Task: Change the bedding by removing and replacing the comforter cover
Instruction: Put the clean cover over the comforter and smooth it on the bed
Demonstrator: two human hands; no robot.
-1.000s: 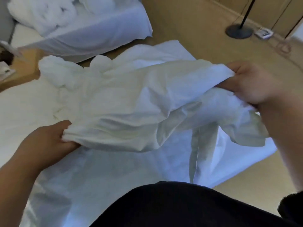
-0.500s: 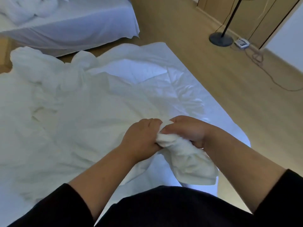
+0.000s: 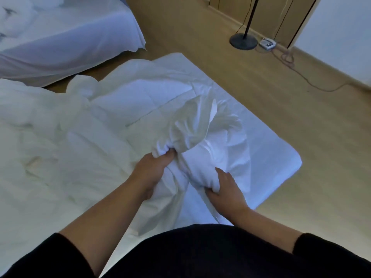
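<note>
At frame centre, white bedding is gripped by both hands.
A gathered bunch of comforter cover (image 3: 190, 127) is clenched by the left hand (image 3: 152, 169); its bundled end is pinched by the right hand (image 3: 224, 189), over the bed (image 3: 277, 157); a lamp base (image 3: 243, 41) stands at one o'clock.

Floor: we see pale wood flooring (image 3: 251, 93).
Lamp: our view catches a round black base (image 3: 243, 41) with its pole.
Cable: a cord (image 3: 301, 77) trails across the floor.
Small device: a white box (image 3: 267, 43) sits just beside the base.
</note>
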